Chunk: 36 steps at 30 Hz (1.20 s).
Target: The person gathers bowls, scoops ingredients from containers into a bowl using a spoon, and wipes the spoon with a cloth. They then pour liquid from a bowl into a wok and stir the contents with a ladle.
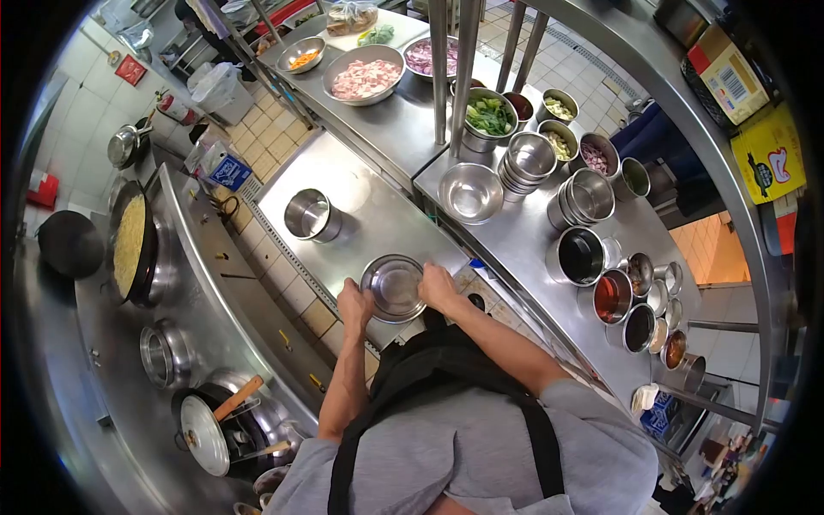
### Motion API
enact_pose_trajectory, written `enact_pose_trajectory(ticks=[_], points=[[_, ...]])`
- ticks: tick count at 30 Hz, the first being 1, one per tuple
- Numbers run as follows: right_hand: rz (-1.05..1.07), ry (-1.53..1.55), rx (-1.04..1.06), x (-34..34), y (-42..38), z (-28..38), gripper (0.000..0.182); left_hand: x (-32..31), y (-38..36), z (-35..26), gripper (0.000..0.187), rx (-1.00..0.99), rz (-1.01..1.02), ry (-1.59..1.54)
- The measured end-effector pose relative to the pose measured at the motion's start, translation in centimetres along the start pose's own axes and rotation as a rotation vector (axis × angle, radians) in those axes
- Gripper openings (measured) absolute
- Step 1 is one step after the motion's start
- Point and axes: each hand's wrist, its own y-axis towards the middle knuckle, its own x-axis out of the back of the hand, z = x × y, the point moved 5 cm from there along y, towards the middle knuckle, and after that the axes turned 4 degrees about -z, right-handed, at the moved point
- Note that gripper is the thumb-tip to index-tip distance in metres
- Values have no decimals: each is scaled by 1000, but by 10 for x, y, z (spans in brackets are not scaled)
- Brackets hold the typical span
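Observation:
A shallow stainless steel bowl is between my two hands, and its inside looks bare and shiny. My left hand is closed on the bowl's left rim. On the opposite side, my right hand grips the rim with curled fingers. The bowl overlaps the near end of a low steel table in this view. Farther up that table stands a deep round steel pot, a short way beyond my left hand.
At right, a steel counter carries stacked bowls, a wide bowl and several sauce pots. Sliced meat fills a bowl at the back. Left is a stove with a filled wok and a lidded pan.

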Motion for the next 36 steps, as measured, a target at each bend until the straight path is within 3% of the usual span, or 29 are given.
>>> enact_pose_trajectory(ticks=[3,5,8,9,11,14,16,19,20,22,23,24,26,28,30,32,36], points=[[-62,28,126,-6,5,-11,25,5,9,-7,29,25,72,-20],[66,234,40,18,1,-2,27,14,15,-12,25,69,219,-30],[234,535,-75,38,2,-9,27,35,18,-17,22,253,626,-569],[287,633,-108,43,0,-15,27,54,20,-30,25,347,587,-736],[199,862,-177,69,-16,-21,24,88,28,-54,29,538,491,-1065],[37,1023,-301,88,-43,-54,23,63,94,23,38,200,44,-462],[-33,965,-352,103,-55,-79,25,46,139,67,49,-156,-322,-29],[-64,765,-382,109,-71,-97,28,36,150,53,55,500,-135,-478],[-86,721,-388,103,-70,-96,29,23,166,67,60,490,-100,-552],[-144,633,-402,88,-64,-95,31,6,182,90,55,654,-157,-525],[-161,699,-410,77,-57,-94,31,-10,193,107,45,708,-150,-868],[-173,765,-413,64,-46,-93,32,-24,213,130,31,703,-105,-1021],[-176,830,-437,38,-22,-95,31,-18,215,133,25,664,-178,-936],[-255,745,-334,6,8,-108,30,2,187,115,27,603,-173,-846],[-297,764,-292,2,23,-93,30,23,160,104,32,482,-165,-626],[-297,892,-306,19,29,-54,30,23,145,120,36,482,-203,-405],[-144,600,-314,-15,82,-58,30,20,123,116,37,377,-163,-332]])
